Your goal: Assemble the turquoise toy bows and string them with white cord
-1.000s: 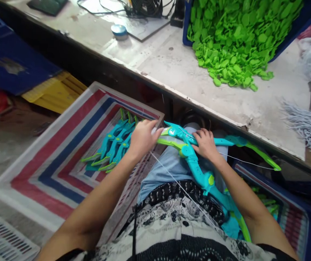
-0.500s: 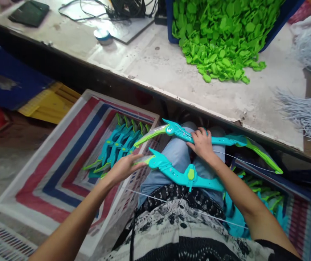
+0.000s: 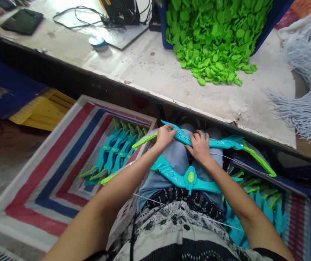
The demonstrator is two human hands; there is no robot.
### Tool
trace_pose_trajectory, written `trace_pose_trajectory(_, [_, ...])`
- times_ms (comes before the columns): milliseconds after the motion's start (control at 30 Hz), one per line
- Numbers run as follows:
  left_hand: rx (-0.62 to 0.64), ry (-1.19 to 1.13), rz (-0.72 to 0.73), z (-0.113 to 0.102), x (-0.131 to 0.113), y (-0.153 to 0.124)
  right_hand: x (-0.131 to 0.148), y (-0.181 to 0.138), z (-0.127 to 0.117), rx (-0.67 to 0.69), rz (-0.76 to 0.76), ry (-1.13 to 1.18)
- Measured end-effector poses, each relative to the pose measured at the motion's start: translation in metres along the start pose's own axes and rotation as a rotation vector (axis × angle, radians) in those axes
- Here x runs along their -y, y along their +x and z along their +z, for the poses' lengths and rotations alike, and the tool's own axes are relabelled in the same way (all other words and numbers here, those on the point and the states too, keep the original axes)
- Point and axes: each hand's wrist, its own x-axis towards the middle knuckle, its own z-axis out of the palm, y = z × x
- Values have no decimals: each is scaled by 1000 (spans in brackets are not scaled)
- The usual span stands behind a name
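Note:
Across my lap lies a teal toy bow (image 3: pixel 217 143) with lime-green limbs. My right hand (image 3: pixel 201 145) is wrapped round its middle. My left hand (image 3: pixel 166 137) is closed at its left joint, fingertips pinched where a white string (image 3: pixel 233 156) runs along the bow; whether they grip string or plastic is unclear. From under the right hand, the string goes on to the right limb tip. Nearer my waist rests a second toy bow (image 3: pixel 177 177), its green oval piece at the centre, touched by neither hand. My forearms cover parts of it.
Left of my legs, a striped-lined crate (image 3: pixel 45 159) holds several finished-looking bows (image 3: pixel 114 148). More teal bows (image 3: pixel 266 210) fill a container at right. On the worktable (image 3: pixel 141 69) are a blue bin (image 3: pixel 167 38) spilling green pieces (image 3: pixel 215 61), white strings (image 3: pixel 305 108), and a fan (image 3: pixel 122 12).
My left hand has left the nearer bow's left limb and moved up and right to the farther bow's left joint. My right hand stays on the farther bow. The view has shifted slightly.

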Motion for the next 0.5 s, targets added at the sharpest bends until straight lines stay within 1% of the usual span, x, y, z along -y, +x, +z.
trace_pose_trajectory(67, [-32, -6, -3, 7, 5, 4, 1, -1, 0, -1, 1, 13])
trace_pose_trajectory(167, [-83, -78, -21, 10, 6, 1, 2, -1, -1, 12, 17, 42])
trace_pose_trajectory(200, [-95, -140, -18, 10, 5, -2, 1, -1, -1, 24, 28, 59])
trace_pose_trajectory(267, [-91, -340, 1, 8, -1, -10, -1, 0, -1, 53, 51, 115])
trace_pose_trajectory(333, [-21, -585, 0, 3, -9, -21, -6, 1, -2, 83, 60, 209])
trace_pose_trajectory(400, [90, -792, -30, -1, -18, -31, -12, 2, -7, 92, 54, 326])
trace_pose_trajectory(433, [147, -864, -47, -2, -22, -36, -15, 1, -11, 77, 48, 385])
trace_pose_trajectory(500, [233, -946, -70, -4, -29, -45, -17, -1, -21, 3, 16, 489])
